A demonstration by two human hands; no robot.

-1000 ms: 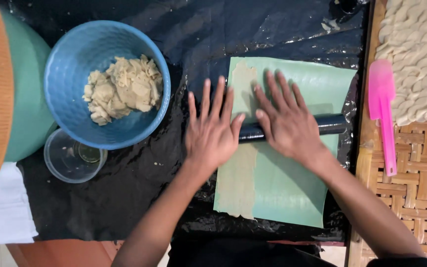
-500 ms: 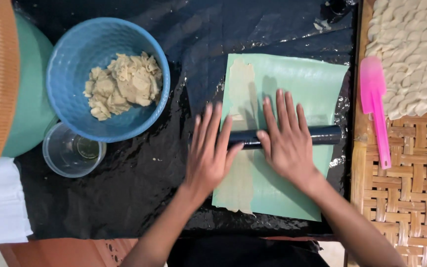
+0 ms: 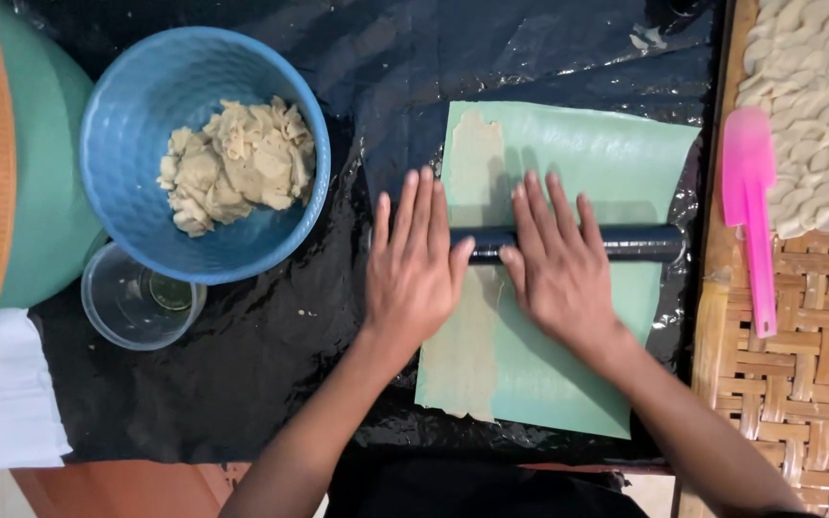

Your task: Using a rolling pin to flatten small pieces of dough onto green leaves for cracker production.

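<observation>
My left hand (image 3: 416,269) and my right hand (image 3: 558,269) lie flat, fingers spread, side by side on a dark rolling pin (image 3: 640,243). The pin lies crosswise over a green mat (image 3: 606,163) on black plastic sheeting (image 3: 271,384). A thin strip of beige dough (image 3: 467,345) runs along the mat's left side, under the pin and my left hand. The pin's right end sticks out past my right hand.
A blue bowl (image 3: 136,115) with lumps of dough (image 3: 237,163) stands at the left, a small clear cup (image 3: 136,302) below it. A pink spatula (image 3: 752,211) lies on a woven tray (image 3: 789,384) at the right, beside rows of shaped dough pieces (image 3: 813,105). A green container (image 3: 40,192) is far left.
The pin and both hands rolled toward me along the mat and then away again; the view shifted slightly.
</observation>
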